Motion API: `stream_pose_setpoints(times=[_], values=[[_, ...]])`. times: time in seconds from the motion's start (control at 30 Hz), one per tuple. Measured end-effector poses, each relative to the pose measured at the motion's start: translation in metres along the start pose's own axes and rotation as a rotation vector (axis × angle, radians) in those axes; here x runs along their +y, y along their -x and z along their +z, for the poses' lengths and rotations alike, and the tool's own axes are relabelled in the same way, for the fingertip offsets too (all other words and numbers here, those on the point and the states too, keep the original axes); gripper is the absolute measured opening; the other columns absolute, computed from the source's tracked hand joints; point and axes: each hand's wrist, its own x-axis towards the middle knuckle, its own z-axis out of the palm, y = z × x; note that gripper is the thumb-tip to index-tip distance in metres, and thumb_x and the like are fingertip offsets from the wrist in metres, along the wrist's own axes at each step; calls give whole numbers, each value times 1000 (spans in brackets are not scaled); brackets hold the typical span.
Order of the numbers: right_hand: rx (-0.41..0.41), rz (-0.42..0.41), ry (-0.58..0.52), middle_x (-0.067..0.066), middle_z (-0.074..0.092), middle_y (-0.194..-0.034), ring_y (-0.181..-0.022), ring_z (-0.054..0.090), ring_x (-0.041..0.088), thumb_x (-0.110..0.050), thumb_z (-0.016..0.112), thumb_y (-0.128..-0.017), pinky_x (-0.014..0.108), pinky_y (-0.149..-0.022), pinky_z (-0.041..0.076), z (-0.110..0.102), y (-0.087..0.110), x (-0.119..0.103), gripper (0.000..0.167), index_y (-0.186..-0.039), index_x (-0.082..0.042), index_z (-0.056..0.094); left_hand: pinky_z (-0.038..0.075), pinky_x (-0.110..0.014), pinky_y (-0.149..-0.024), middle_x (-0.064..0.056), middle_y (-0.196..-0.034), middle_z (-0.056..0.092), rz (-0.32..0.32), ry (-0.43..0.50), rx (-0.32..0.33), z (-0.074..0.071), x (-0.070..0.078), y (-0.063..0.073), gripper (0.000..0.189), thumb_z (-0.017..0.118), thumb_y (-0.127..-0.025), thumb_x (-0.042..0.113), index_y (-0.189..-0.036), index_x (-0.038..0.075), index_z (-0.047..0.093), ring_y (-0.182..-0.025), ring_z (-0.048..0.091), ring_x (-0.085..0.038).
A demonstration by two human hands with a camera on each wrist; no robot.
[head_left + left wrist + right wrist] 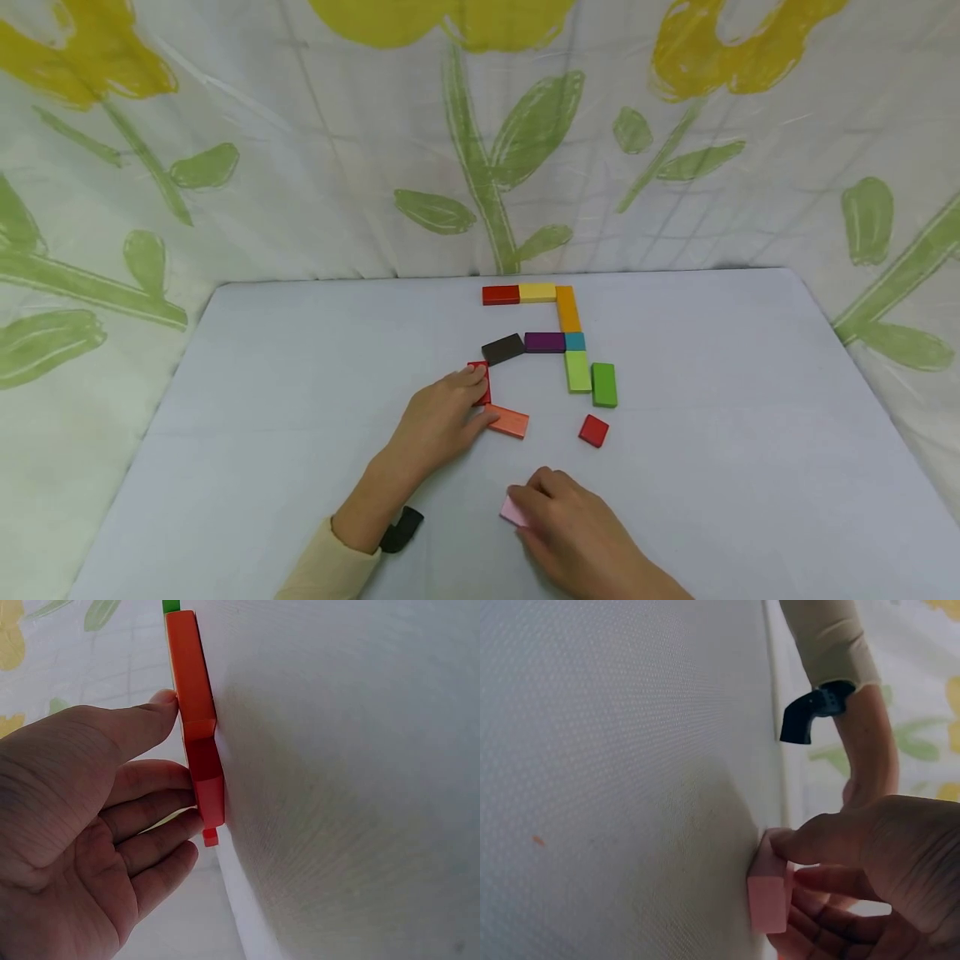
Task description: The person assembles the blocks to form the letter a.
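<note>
My left hand (442,417) reaches over a red block (484,398), its fingertips resting on it. The thumb touches the end of an orange-coral block (510,422), which meets the red one at a corner. In the left wrist view the fingers lie fairly straight against the red block (208,780), and the thumb against the orange block (193,667). Nearer the front, my right hand (573,529) pinches a pink block (512,511) between thumb and fingers. The right wrist view shows this pink block (767,900) low at the table surface (630,787).
A dark block (503,349) leads to purple (544,342), teal (574,342) and light green (577,372) blocks. Farther back are red (500,295), yellow (537,292) and amber (567,309) blocks. A green block (604,385) and small red block (593,431) lie to the right.
</note>
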Motion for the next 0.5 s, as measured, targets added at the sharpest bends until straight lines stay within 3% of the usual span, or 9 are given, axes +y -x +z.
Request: stream_pose_setpoints(times=[0.17, 0.33, 0.5], values=[[75, -9, 35, -6, 70, -113, -102, 63, 9, -26, 83, -91, 29, -86, 63, -1, 2, 1, 39, -129, -20, 75, 56, -46, -111, -10, -142, 71, 8, -7, 4, 1, 0, 0, 45, 80, -95, 33, -129, 4, 75, -137, 65, -30], [242, -68, 64, -8, 71, -113, -104, 66, 8, -21, 87, -87, 29, -86, 64, -6, 5, 7, 39, -124, -19, 77, 55, -46, -112, -10, -142, 71, 8, -11, -1, -1, 0, 0, 47, 80, -95, 35, -131, 4, 74, -137, 65, -30], [358, -83, 70, -11, 70, -111, -100, 65, 3, -17, 93, -80, 25, -84, 64, -18, 5, 22, 43, -120, -20, 78, 54, -47, -113, -12, -145, 69, 8, -13, -19, -1, 1, 0, 47, 79, -96, 32, -132, 2, 73, -138, 64, -31]])
